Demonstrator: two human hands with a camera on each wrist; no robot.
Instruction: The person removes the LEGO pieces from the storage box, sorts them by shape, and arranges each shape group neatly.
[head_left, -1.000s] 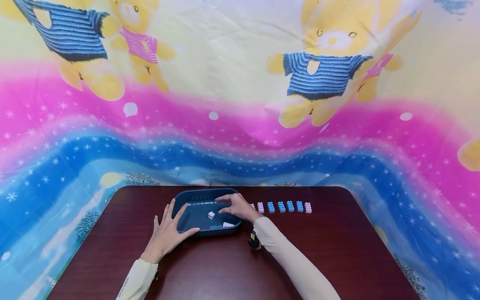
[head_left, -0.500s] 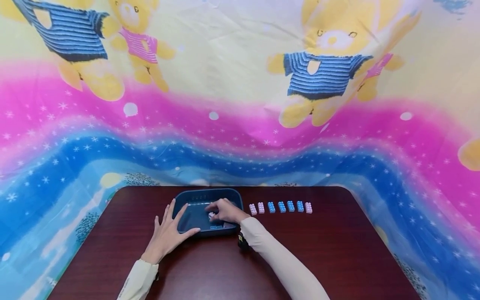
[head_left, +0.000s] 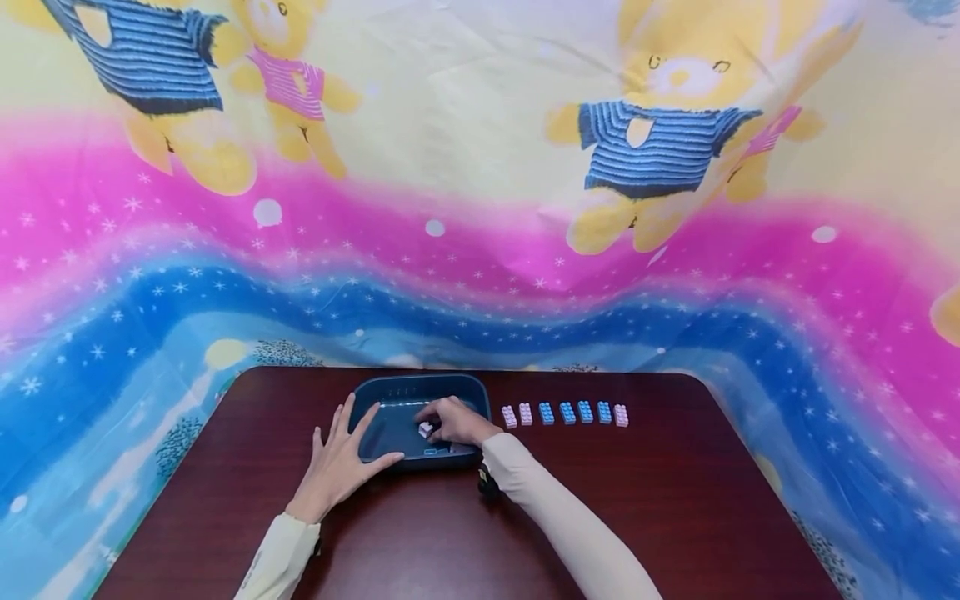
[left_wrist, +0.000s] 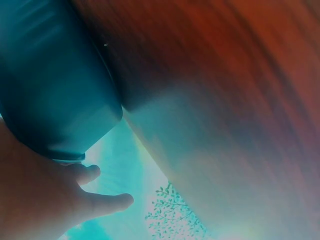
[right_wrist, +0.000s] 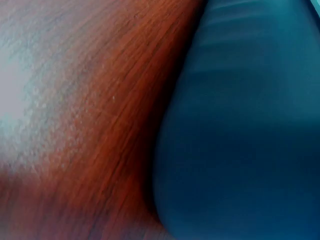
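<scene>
A dark teal tray (head_left: 397,390) stands on the table in the head view. My left hand (head_left: 333,471) rests at its left side, fingers spread along the rim and thumb by the front edge. Inside the tray, my right hand (head_left: 459,422) pinches a small pale pink toy brick (head_left: 425,430) between thumb and fingers. Something blue (head_left: 431,452) shows at the tray's front inside wall, partly hidden. The left wrist view has the left hand (left_wrist: 45,195) against the tray's outer wall (left_wrist: 60,85). Only the tray wall (right_wrist: 240,130) and table appear in the right wrist view.
Right of the tray runs a row of toy bricks: two pink bricks (head_left: 525,413), several blue bricks (head_left: 567,412), then one pink brick (head_left: 621,415) at the end. The dark red wooden table (head_left: 570,500) backs onto a bear-print cloth (head_left: 480,167).
My right hand has moved left and down from the tray's right side and now pinches the pink toy brick. The left hand stays at the rim. The head view has shifted slightly.
</scene>
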